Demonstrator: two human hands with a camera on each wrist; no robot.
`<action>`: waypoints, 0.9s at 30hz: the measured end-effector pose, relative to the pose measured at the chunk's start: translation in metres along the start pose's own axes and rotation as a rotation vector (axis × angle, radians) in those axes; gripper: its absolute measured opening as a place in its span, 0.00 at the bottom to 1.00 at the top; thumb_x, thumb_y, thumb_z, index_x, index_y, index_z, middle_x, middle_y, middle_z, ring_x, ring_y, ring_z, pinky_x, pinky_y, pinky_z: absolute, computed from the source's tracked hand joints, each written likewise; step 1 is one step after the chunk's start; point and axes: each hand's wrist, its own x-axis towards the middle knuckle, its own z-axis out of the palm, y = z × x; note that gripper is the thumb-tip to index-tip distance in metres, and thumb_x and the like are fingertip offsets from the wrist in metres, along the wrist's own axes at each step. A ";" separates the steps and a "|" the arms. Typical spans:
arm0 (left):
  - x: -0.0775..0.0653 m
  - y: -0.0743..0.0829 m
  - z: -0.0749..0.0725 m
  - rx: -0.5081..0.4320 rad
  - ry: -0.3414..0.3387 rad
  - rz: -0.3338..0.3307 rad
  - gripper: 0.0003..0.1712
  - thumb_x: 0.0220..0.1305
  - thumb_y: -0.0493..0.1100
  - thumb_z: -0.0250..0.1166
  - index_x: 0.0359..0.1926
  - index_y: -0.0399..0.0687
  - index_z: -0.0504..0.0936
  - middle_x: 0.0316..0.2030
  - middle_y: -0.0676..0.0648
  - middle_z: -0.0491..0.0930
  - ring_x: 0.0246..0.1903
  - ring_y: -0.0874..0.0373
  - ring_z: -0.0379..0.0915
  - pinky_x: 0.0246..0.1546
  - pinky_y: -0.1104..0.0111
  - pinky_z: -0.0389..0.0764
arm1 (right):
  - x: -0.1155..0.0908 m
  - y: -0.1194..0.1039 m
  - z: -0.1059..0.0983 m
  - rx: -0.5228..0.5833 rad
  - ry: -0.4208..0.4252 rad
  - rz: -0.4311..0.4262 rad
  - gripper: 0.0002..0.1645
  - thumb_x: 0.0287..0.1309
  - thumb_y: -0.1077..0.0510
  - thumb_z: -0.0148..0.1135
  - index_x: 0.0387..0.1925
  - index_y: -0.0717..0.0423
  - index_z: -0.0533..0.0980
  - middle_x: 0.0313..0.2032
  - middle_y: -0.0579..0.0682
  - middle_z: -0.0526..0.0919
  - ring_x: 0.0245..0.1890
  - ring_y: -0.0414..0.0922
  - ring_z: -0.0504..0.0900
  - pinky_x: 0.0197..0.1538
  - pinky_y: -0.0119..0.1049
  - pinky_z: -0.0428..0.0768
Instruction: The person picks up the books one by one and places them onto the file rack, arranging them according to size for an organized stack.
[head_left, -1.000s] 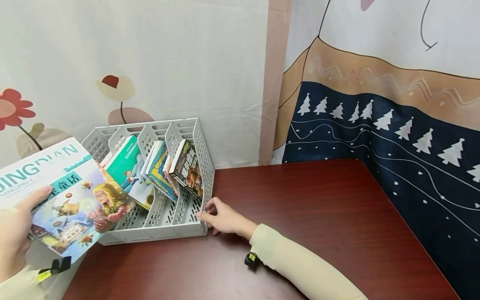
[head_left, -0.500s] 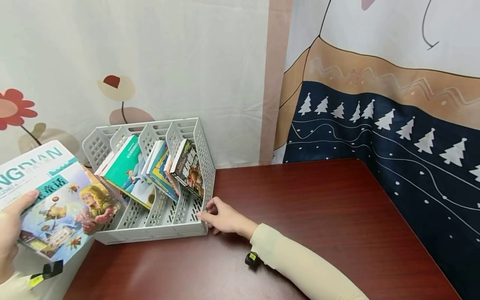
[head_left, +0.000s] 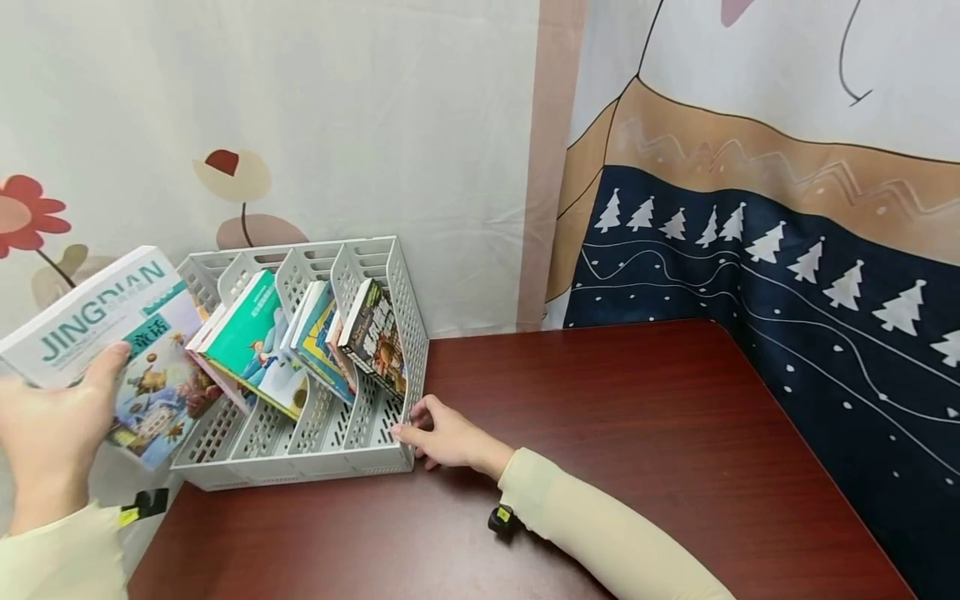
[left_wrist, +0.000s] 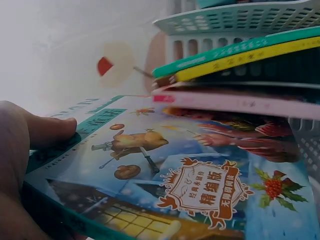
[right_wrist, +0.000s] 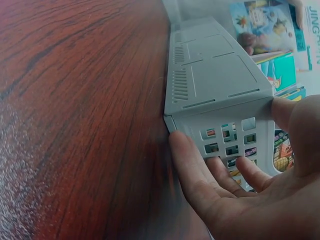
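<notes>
My left hand (head_left: 56, 446) grips a thick picture-covered book (head_left: 153, 387), thumb on its front cover. The book is tilted, its right edge at the leftmost compartment of a grey-white slotted book rack (head_left: 300, 468). In the left wrist view, the held book (left_wrist: 145, 165) lies against a pink-spined book (left_wrist: 245, 104) and partly passes behind it. My right hand (head_left: 453, 437) holds the rack's right front corner, thumb at the upper edge and fingers on the perforated side wall (right_wrist: 227, 137). The fingers under the held book are mostly hidden.
Several books lean in the rack's compartments, among them a green book (head_left: 258, 333), a blue-and-yellow one (head_left: 326, 342) and a dark one (head_left: 378, 337). The rack stands on a reddish-brown table (head_left: 600, 433), its left end near the table's left edge. Patterned curtains (head_left: 420, 150) hang behind.
My left hand with the book first drew slightly left, then moved up and right into the rack's leftmost compartment area. The right hand and rack have stayed put.
</notes>
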 end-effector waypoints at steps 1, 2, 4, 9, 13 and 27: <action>0.000 0.000 0.005 0.010 0.011 0.050 0.38 0.61 0.60 0.74 0.72 0.73 0.75 0.61 0.61 0.83 0.36 0.84 0.69 0.46 0.85 0.75 | 0.000 0.000 0.000 -0.002 0.000 0.001 0.29 0.66 0.36 0.67 0.56 0.50 0.71 0.46 0.51 0.83 0.29 0.54 0.89 0.26 0.47 0.87; 0.001 -0.001 0.009 0.017 0.021 0.094 0.34 0.63 0.57 0.73 0.70 0.70 0.79 0.60 0.59 0.86 0.33 0.86 0.68 0.40 0.88 0.71 | 0.000 0.000 0.000 -0.006 0.000 0.002 0.29 0.66 0.36 0.67 0.56 0.50 0.71 0.46 0.50 0.83 0.28 0.54 0.89 0.26 0.47 0.87; 0.004 -0.002 0.017 0.013 0.011 0.101 0.30 0.63 0.57 0.73 0.67 0.66 0.83 0.59 0.56 0.87 0.30 0.88 0.68 0.35 0.89 0.66 | 0.000 0.000 0.000 -0.008 -0.002 0.003 0.30 0.66 0.36 0.67 0.56 0.51 0.71 0.47 0.50 0.83 0.29 0.53 0.90 0.26 0.47 0.87; 0.013 -0.003 0.036 -0.053 -0.024 0.076 0.29 0.61 0.56 0.75 0.64 0.63 0.86 0.48 0.68 0.88 0.29 0.87 0.72 0.36 0.86 0.69 | 0.000 -0.001 0.000 -0.002 -0.005 0.000 0.30 0.66 0.37 0.68 0.56 0.52 0.72 0.48 0.51 0.83 0.33 0.52 0.90 0.28 0.48 0.89; 0.020 -0.004 0.050 -0.132 -0.072 0.076 0.28 0.61 0.53 0.76 0.63 0.61 0.87 0.44 0.71 0.87 0.31 0.84 0.75 0.39 0.83 0.71 | 0.000 -0.001 0.000 -0.005 -0.004 0.001 0.31 0.66 0.37 0.68 0.56 0.52 0.72 0.48 0.52 0.84 0.34 0.52 0.90 0.29 0.48 0.89; 0.038 -0.019 0.079 0.002 -0.285 0.087 0.34 0.70 0.67 0.61 0.66 0.54 0.84 0.31 0.79 0.74 0.34 0.76 0.73 0.42 0.72 0.68 | 0.001 -0.001 -0.002 -0.012 -0.006 0.002 0.31 0.66 0.37 0.68 0.57 0.52 0.72 0.46 0.51 0.84 0.31 0.52 0.90 0.27 0.47 0.88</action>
